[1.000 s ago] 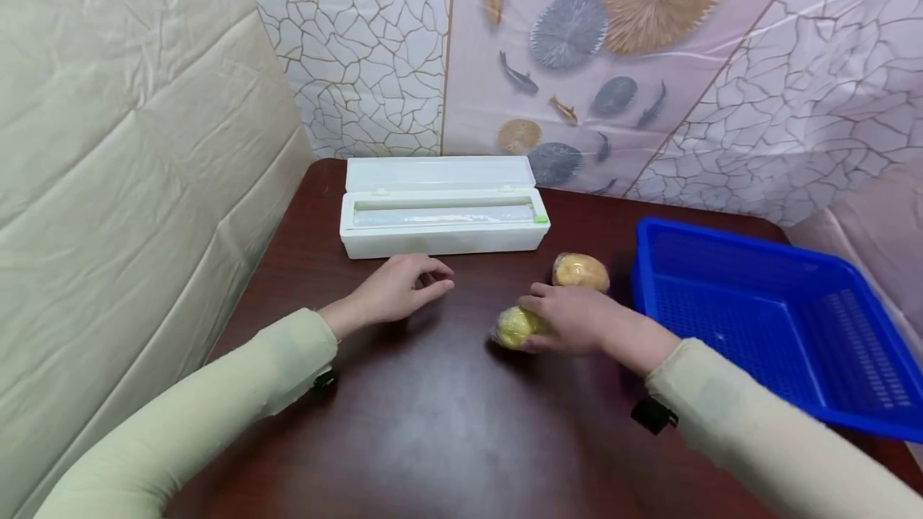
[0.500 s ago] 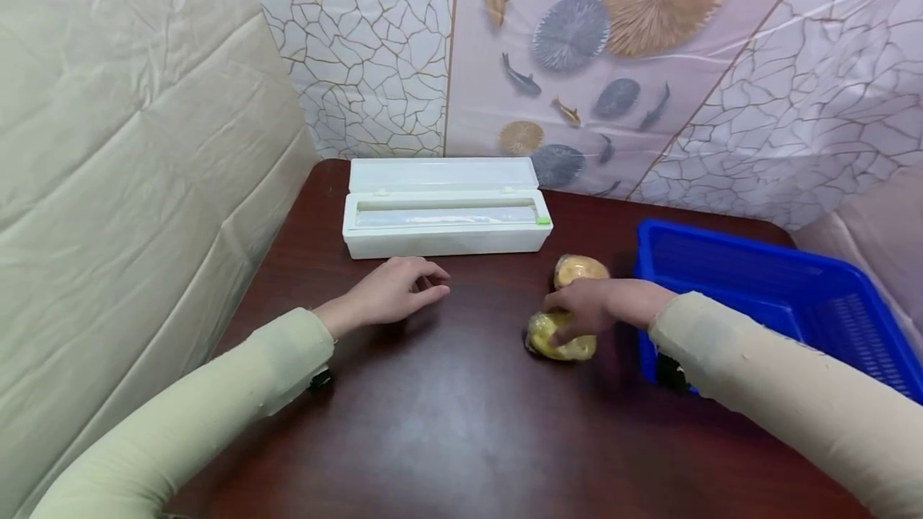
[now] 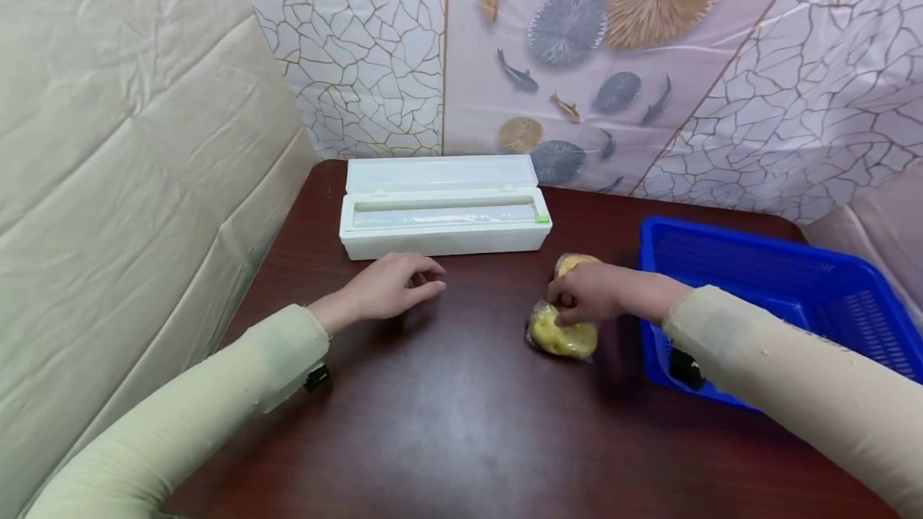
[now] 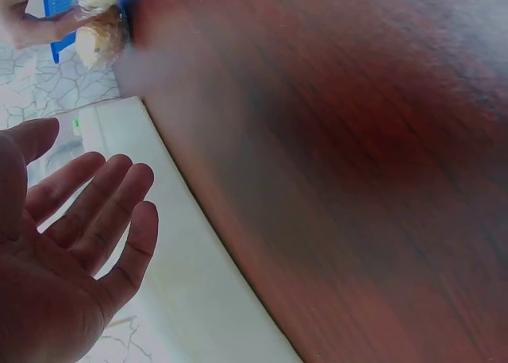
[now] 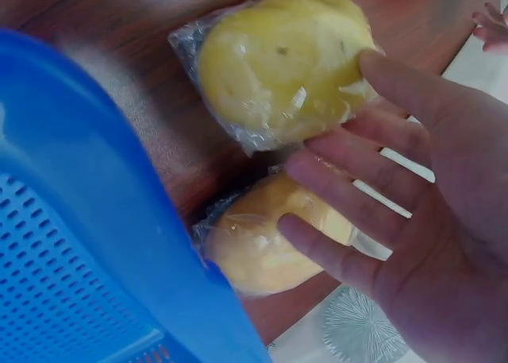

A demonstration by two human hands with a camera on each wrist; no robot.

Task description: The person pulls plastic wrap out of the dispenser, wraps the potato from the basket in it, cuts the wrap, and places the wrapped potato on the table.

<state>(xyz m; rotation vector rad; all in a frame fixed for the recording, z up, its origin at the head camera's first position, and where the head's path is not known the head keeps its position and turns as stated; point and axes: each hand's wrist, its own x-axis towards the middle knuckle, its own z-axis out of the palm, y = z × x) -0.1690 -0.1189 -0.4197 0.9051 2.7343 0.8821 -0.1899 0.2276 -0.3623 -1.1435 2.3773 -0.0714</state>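
Observation:
A yellow potato wrapped in clear film lies on the table. My right hand is at its far side, fingertips and thumb at its edge; in the right wrist view the fingers of that hand are loosely extended, not closed round it. Just behind sits a second wrapped potato, more orange, partly covered by the hand in the head view. My left hand holds nothing and hovers with relaxed fingers in front of a white cling film dispenser, whose lid stands raised over the film roll.
A blue plastic basket with perforated walls stands on the right, partly behind the right forearm. The dark brown table meets a patterned wall covering at the back and a padded beige wall on the left.
My right hand shifted the yellow potato rightward, beside the orange one, then drew back slightly, its fingers loosening at the potato's far edge. The left hand has hardly moved.

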